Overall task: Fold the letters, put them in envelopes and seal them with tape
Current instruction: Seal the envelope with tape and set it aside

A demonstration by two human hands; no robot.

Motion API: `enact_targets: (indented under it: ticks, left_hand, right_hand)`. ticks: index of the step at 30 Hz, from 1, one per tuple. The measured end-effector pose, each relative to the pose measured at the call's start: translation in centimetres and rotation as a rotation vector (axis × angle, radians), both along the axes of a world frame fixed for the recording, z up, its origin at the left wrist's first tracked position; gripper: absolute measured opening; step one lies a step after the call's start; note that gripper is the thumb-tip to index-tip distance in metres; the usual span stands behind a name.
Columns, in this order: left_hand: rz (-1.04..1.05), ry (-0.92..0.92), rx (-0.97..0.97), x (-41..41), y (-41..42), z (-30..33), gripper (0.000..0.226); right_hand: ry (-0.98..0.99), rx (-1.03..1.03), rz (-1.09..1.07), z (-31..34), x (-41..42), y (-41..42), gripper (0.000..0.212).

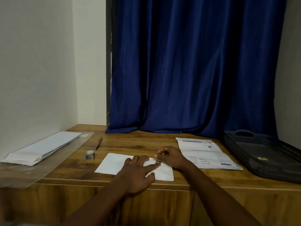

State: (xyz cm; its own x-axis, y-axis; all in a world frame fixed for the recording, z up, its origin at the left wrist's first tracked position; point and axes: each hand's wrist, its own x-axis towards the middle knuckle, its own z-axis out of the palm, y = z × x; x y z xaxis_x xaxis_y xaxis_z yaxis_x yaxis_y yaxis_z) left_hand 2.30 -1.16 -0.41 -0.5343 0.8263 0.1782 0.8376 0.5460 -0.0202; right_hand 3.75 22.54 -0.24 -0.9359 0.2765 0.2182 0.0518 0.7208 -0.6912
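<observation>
Envelope [114, 163] flat under both hands, long axis left-right; left hand [138, 170] spread flat, pressing it down, forefinger tip on tape strip [158, 162]; right hand [169, 156] curled, pinching same strip at flap edge; hands nearly touching; tape roll [89, 155] left of left hand, nearer that hand; printed letters [206, 154] just right of right hand; sealing step likely

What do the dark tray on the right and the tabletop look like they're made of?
The dark grey perforated tray looks like moulded plastic, matte: regular rows of holes and a cut-out handle. The brown tabletop shows wood grain with a slight sheen; solid wood or laminate, I cannot tell.
</observation>
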Motion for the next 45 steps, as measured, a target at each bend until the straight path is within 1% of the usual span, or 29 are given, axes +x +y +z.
enact_targets:
  ticks: [2, 5, 13, 16, 18, 19, 23, 25, 28, 33, 37, 39, 41, 42, 45]
  left_hand:
    - [0.003, -0.003, -0.001, 0.1, 0.0, 0.1, 0.055]
    - [0.003, -0.013, 0.003, 0.1, -0.1, 0.1, 0.055]
    - [0.002, -0.053, 0.067, -0.1, -0.1, 0.0, 0.056]
    - [0.006, -0.051, 0.086, 0.0, -0.1, -0.1, 0.055]
    - [0.01, -0.043, 0.082, 0.0, -0.1, -0.1, 0.055]
    - [0.011, -0.037, 0.075, 0.1, -0.1, -0.1, 0.055]
    - [0.012, -0.006, 0.003, 0.0, 0.0, 0.0, 0.057]
    - [0.011, 0.01, -0.034, -0.1, 0.1, 0.0, 0.056]
    - [-0.003, -0.005, -0.057, 0.0, 0.2, 0.3, 0.054]
    - [-0.028, -0.009, -0.058, -0.1, 0.1, 0.6, 0.051]
    - [-0.03, -0.024, -0.034, -0.1, 0.0, 0.4, 0.051]
    - [-0.029, -0.032, -0.026, -0.2, 0.1, 0.4, 0.052]
    - [-0.023, -0.043, -0.014, -0.2, 0.0, 0.3, 0.052]
    - [-0.016, -0.043, 0.001, -0.1, -0.1, 0.2, 0.053]
    - [0.031, -0.047, 0.131, 0.3, -0.4, 0.0, 0.064]
  right_hand:
    - [0.008, 0.07, -0.014, -0.2, 0.2, -0.3, 0.055]
    - [0.031, 0.13, -0.023, -0.3, 0.2, -0.5, 0.055]
    - [0.052, 0.063, -0.069, -0.1, 0.0, -1.0, 0.032]
    - [0.065, 0.094, -0.076, -0.1, 0.1, -1.1, 0.02]
    - [0.079, 0.127, -0.067, -0.1, 0.2, -1.0, 0.008]
    - [0.085, 0.127, -0.053, 0.0, 0.3, -0.9, 0.008]
    - [0.051, 0.1, 0.022, 0.0, 0.9, -0.4, 0.025]
    - [0.026, 0.117, 0.014, -0.1, 1.2, -0.2, 0.039]
    - [0.035, 0.121, 0.0, -0.1, 1.1, -0.2, 0.046]
    - [0.054, 0.094, -0.041, -0.2, 1.0, -0.5, 0.045]
    - [0.059, 0.099, -0.07, -0.2, 0.8, -0.8, 0.04]
    - [0.053, 0.119, -0.067, -0.2, 0.8, -0.9, 0.031]
    - [0.065, 0.14, -0.08, -0.2, 0.7, -1.0, 0.013]
    - [0.073, 0.127, -0.09, -0.1, 0.8, -1.1, 0.012]
    - [0.06, 0.068, -0.11, 0.4, 1.2, -1.0, 0.026]
